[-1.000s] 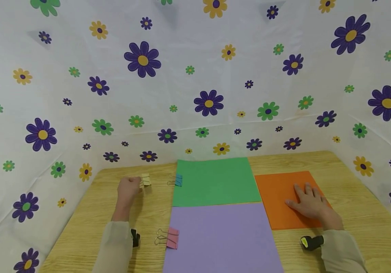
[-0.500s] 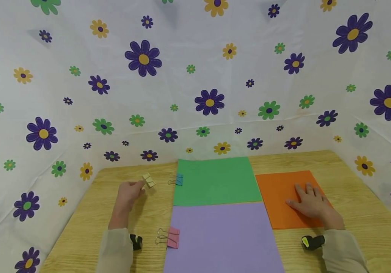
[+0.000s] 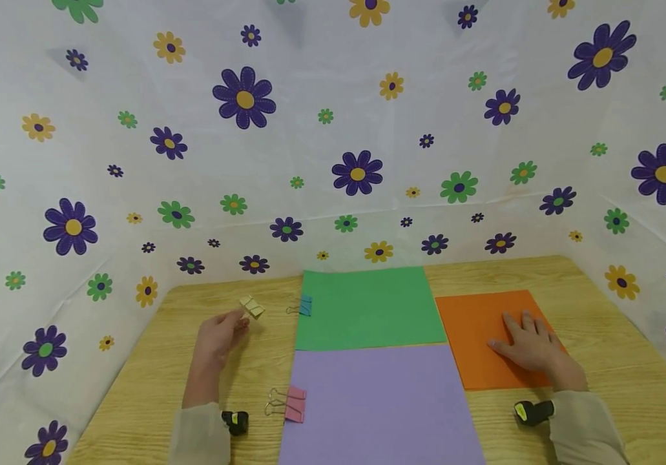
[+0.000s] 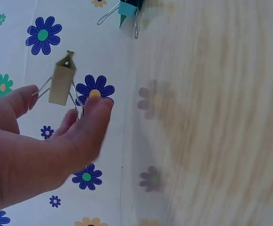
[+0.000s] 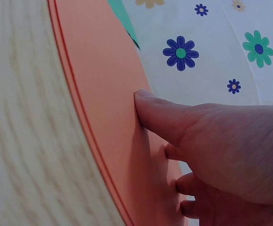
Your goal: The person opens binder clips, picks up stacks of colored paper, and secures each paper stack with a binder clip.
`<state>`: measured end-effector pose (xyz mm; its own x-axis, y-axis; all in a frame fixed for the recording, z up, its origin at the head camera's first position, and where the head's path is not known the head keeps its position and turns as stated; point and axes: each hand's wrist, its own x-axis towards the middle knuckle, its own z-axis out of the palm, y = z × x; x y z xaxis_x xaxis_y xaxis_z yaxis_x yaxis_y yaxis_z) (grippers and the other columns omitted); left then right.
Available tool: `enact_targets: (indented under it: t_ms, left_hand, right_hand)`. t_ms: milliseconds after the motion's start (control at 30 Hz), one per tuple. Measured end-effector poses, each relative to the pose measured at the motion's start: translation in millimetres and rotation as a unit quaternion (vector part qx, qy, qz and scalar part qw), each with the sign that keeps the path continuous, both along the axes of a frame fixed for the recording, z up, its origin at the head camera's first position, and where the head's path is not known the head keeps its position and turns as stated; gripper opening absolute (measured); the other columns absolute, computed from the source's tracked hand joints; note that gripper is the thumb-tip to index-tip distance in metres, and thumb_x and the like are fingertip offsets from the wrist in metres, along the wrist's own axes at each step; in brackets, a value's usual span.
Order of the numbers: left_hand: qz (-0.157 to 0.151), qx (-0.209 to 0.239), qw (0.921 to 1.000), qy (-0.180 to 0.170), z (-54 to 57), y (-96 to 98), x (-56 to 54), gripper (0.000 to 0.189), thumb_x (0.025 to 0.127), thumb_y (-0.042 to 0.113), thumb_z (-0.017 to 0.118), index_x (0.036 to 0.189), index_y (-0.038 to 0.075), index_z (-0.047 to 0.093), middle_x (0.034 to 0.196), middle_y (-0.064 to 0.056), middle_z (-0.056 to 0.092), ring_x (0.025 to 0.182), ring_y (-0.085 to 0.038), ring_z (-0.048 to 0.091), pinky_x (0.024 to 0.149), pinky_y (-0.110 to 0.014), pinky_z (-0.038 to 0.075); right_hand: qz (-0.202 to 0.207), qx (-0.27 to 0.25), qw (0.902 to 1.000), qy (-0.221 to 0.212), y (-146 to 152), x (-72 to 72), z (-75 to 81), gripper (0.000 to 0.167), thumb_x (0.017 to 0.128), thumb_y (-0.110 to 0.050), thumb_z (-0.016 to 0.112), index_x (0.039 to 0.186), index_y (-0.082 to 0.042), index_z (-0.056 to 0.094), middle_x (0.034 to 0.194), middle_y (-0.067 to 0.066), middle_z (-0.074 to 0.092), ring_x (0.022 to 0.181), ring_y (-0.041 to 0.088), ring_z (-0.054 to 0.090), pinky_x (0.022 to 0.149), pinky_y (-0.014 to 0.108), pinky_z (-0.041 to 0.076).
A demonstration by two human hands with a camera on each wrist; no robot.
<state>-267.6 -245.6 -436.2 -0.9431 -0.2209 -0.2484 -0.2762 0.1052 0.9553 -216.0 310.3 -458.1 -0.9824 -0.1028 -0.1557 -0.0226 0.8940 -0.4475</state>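
Above the table's left side, my left hand pinches a pale yellow binder clip by its wire handles. In the left wrist view the thumb and fingers press the two handles of this clip from opposite sides, and its mouth faces away from the palm. My right hand lies with spread fingers on a stack of orange paper. The right wrist view has the thumb resting on the orange sheets, whose layered edge shows.
Green paper with a blue binder clip on its left edge lies at the back centre. In front is purple paper, with a pink binder clip on its left edge. A flowered cloth stands around the wooden table.
My left hand has drawn slightly nearer, and the yellow clip in it has turned from upright to tilted. The right hand has stayed on the orange paper.
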Motion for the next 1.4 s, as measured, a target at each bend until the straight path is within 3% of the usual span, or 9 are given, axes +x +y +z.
enact_targets:
  t_ms: [200, 433, 667, 933, 1133, 1400]
  left_hand:
    - [-0.004, 0.006, 0.9999, 0.014, 0.5, 3.0, 5.2, 0.051, 0.105, 0.037, 0.046, 0.133, -0.006, 0.048, 0.102, 0.0, 0.067, 0.097, -0.014, 0.06, 0.084, -0.023, 0.052]
    - [0.009, 0.045, 0.9975, 0.053, 3.5, 6.7, 5.5, 0.029, 0.104, 0.022, 0.05, 0.115, -0.005, 0.052, 0.091, 0.0, 0.06, 0.087, -0.004, 0.064, 0.087, -0.021, 0.054]
    - [0.015, 0.075, 0.9955, 0.056, 8.5, 8.2, 7.6, 0.023, 0.102, 0.018, 0.056, 0.111, -0.004, 0.055, 0.093, -0.002, 0.063, 0.084, -0.006, 0.066, 0.089, -0.023, 0.055]
    - [-0.003, 0.068, 0.9959, 0.059, 12.5, 8.1, 9.1, 0.036, 0.101, 0.018, 0.059, 0.125, -0.006, 0.048, 0.1, 0.001, 0.062, 0.089, -0.004, 0.067, 0.097, -0.026, 0.051]
    - [-0.008, 0.087, 0.9934, 0.073, 14.8, 7.3, 8.3, 0.037, 0.099, 0.02, 0.062, 0.125, -0.003, 0.049, 0.103, 0.002, 0.062, 0.097, -0.007, 0.067, 0.097, -0.025, 0.051]
    - [-0.045, 0.117, 0.9874, 0.097, 18.0, 7.1, 7.8, 0.04, 0.097, 0.018, 0.065, 0.124, -0.005, 0.047, 0.104, 0.001, 0.063, 0.099, -0.008, 0.067, 0.098, -0.026, 0.05]
  right_hand:
    - [-0.004, -0.001, 1.0, -0.006, 0, -0.9, -0.9, 0.084, 0.099, -0.043, 0.055, 0.147, 0.018, 0.023, 0.147, 0.05, 0.005, 0.133, 0.07, 0.004, 0.103, 0.08, 0.01]
    - [0.0, 0.001, 0.9999, -0.015, 2, -2.1, -0.7, 0.086, 0.099, -0.046, 0.054, 0.147, 0.017, 0.022, 0.148, 0.05, 0.004, 0.133, 0.07, 0.003, 0.104, 0.08, 0.008]
    - [0.004, 0.0, 0.9999, -0.011, 3, -2.3, -3.5, 0.087, 0.099, -0.048, 0.054, 0.148, 0.017, 0.022, 0.148, 0.05, 0.005, 0.133, 0.07, 0.004, 0.104, 0.08, 0.008]
    - [0.002, 0.0, 1.0, -0.006, 4, -2.8, -6.7, 0.087, 0.099, -0.049, 0.054, 0.148, 0.016, 0.023, 0.148, 0.05, 0.006, 0.133, 0.07, 0.004, 0.103, 0.08, 0.009]
    - [0.003, 0.008, 1.0, -0.001, 3, -3.7, -6.0, 0.086, 0.099, -0.048, 0.055, 0.147, 0.017, 0.024, 0.148, 0.05, 0.007, 0.132, 0.07, 0.006, 0.103, 0.08, 0.011]
    - [-0.002, 0.005, 1.0, -0.008, 3, -3.3, -5.2, 0.085, 0.099, -0.046, 0.055, 0.147, 0.017, 0.023, 0.148, 0.05, 0.005, 0.133, 0.07, 0.004, 0.104, 0.08, 0.009]
